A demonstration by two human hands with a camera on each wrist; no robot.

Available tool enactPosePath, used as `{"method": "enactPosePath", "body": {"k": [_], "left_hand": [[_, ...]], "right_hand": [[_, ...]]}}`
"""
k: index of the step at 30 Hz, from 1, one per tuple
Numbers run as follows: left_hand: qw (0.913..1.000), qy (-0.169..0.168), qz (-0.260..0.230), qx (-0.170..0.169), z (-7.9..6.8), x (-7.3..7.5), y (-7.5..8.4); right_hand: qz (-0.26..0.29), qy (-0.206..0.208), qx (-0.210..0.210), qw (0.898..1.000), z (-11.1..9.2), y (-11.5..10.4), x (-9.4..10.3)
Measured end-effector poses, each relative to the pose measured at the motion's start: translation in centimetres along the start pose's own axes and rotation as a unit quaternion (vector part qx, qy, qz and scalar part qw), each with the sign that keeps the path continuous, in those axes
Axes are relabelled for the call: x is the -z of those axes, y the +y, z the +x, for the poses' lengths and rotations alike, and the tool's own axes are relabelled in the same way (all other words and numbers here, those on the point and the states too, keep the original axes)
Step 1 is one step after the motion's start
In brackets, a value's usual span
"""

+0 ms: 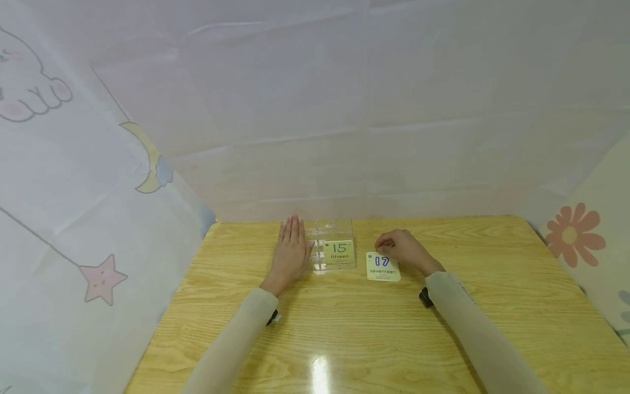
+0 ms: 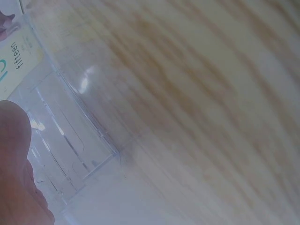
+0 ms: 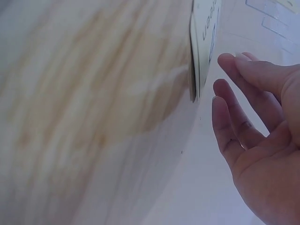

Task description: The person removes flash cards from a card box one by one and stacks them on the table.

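My left hand [image 1: 291, 249] lies with straight fingers over the left part of a clear plastic box [image 1: 317, 267], whose dividers show in the left wrist view. A card reading "15 fifteen" [image 1: 338, 253] sits in the box's right part, beside the left thumb. To the right of the box is a small stack of number cards [image 1: 383, 273], the top one reading "seventeen". My right hand [image 1: 404, 249] hovers at the stack's upper edge, thumb and index fingertips close together. In the right wrist view, these fingertips appear apart from the cards, with the other fingers loosely bent.
The wooden table [image 1: 344, 328] extends toward me and to both sides. A pale sheet [image 1: 369, 137] hangs right behind its back edge, with printed sheets at left and right. Dark bands [image 1: 426, 297] show at the sleeve cuffs.
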State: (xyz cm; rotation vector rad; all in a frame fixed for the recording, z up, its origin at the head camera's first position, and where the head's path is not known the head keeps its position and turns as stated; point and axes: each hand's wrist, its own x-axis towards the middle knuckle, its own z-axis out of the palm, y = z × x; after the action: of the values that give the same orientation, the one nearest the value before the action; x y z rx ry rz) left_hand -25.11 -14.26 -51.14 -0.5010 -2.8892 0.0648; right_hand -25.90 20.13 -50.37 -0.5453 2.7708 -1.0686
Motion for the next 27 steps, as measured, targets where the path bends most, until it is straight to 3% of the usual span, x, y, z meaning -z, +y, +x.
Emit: {"method": "enactPosePath", "body": {"k": [8,13,27], "left_hand": [[0.9999,0.007,0.008,0.000,0.0,-0.1,0.0],[0.9999,-0.006,0.015,0.001,0.0,0.1,0.1],[0.9998,0.001,0.018,0.003,0.0,0.1,0.2]], "right_hand": [[-0.012,0.011,0.005,1.000,0.0,-0.3,0.1],[-0.023,0.015,0.014,1.000,0.2,-0.6,0.2],[-0.013,0.017,0.042,0.999,-0.2,-2.4,0.5]]}}
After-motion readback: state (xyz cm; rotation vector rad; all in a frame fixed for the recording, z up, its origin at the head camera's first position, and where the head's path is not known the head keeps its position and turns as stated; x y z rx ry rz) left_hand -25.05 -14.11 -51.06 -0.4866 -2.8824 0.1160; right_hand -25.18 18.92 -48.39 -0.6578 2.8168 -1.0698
